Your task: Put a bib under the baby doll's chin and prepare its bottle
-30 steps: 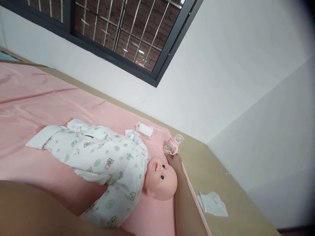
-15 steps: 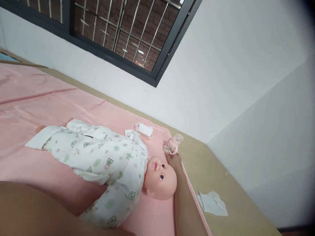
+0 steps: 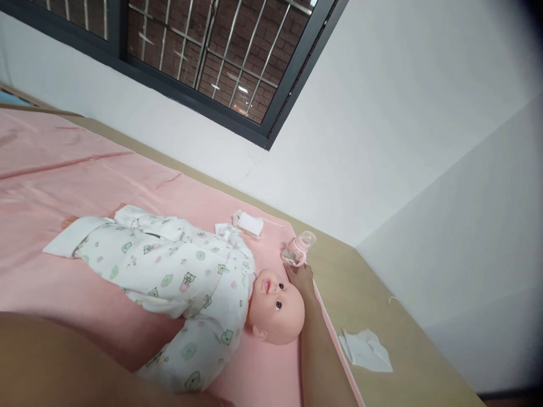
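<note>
A baby doll (image 3: 278, 311) in white clothes printed with green bears lies on its back on a pink sheet (image 3: 51, 147), its head to the right. Past its head, my right hand (image 3: 300, 278) has its fingers closed at the lower part of a clear baby bottle (image 3: 297, 249) with a pink collar and handle. The bottle leans to the right at the sheet's edge. My right forearm runs alongside the doll's head. Across the lower left stretches my left arm, blurred and close to the camera; its hand is outside the picture.
Near the doll's far arm lies a clear packet with a white label (image 3: 250, 224). A folded white cloth or tissue (image 3: 367, 350) rests on the wooden surface (image 3: 360, 282) at right. Behind stand a white wall (image 3: 339, 158) and a dark-framed window (image 3: 267, 138) with bars.
</note>
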Demonstrator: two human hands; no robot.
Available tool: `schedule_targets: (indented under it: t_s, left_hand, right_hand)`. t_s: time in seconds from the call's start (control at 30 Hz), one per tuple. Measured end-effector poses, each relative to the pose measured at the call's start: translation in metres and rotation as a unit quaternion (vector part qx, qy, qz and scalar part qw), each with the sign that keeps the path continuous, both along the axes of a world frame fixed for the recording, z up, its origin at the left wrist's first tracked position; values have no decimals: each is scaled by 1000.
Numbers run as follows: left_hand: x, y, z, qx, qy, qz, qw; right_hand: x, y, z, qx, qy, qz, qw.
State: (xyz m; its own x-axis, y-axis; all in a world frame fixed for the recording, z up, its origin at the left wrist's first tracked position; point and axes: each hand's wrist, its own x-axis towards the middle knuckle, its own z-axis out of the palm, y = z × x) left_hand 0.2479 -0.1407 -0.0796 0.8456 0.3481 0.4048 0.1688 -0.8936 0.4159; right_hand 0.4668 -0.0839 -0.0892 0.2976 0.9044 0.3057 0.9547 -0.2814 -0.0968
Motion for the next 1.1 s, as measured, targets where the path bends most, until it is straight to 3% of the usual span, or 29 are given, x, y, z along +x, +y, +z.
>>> schedule_targets:
  t_s: [0.27,0.37,0.5,0.67,0.77,0.9,1.0,1.1]
  left_hand:
    - [1,2,0,11,9,4,1000]
    - [1,4,-2,9,11,6,1000]
    - [-1,7,-4,-3,12,0,1000]
    - [0,6,-1,-26,15,-12,999]
    - [0,4,4,-47,19,-23,998]
    - [-15,-8,5,-85,24,-37,995]
    - [-39,-31,-1,-118,22,-40,992]
    - [-65,-61,-7,-163,17,-32,986]
  right_hand:
    - [0,-1,1,12,16,-8,1000]
    - [-3,-3,6,63,92,28,993]
    - [-15,-7,19,166,279,116,939]
    - [-32,-5,37,241,391,129,879]
    - [-35,-3,47,250,375,124,884]
    - [-34,-6,59,274,248,148,918]
    - [-33,-8,65,263,173,179,932]
    - [-33,-9,67,272,131,161,940]
